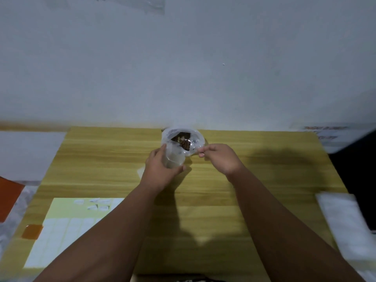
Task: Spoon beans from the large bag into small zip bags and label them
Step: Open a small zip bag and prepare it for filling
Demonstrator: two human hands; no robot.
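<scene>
Clear, limp, likely slippery small plastic zip bag (173,158): grips its sides with left hand (160,169), pinches thin pale handle (198,151) with right hand (220,157).

A plain room, perhaps a home work corner: a pale wood-grain table (97,159) stands against a white painted wall (183,68), a yellow-backed label sheet (57,237) at eight o'clock.

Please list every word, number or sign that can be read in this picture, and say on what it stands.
No text can be read here.
Paper by the wall, far right: reddish print, too blurred to read.
Label sheet: dark marks on a few top labels, too small and blurred to read.
Large bag: no print shows.
</scene>
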